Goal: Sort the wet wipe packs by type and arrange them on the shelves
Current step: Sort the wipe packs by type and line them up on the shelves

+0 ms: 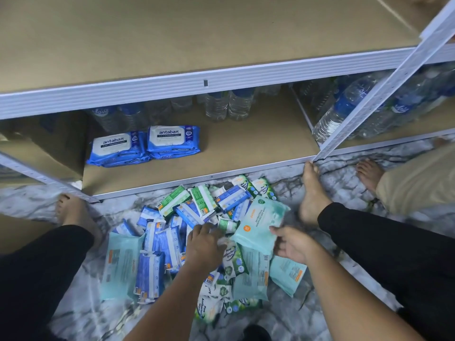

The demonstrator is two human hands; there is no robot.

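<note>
Evidently mid-sort: pinching a pale teal flat plastic wipe pack [261, 225] in the right hand [293, 244], just before the brown lower shelf board [246, 148]; left hand [205, 244] down in the mixed heap of packs [157, 242] before it (grip impossible to tell). Next, likely: setting it on that board, apart from the blue-and-white stacked packs [145, 145].

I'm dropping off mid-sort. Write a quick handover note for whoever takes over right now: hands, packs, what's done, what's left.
Hands: the right hand pinches a pale teal pack just above the floor pile. The left hand reaches into the pile with its fingers on packs, but I cannot tell if it grips one.
Done: blue antabax packs sit in two stacks on the lower shelf, in front of water bottles.
Left: blue, green and teal packs lie mixed on the floor, not yet sorted or shelved.
</note>
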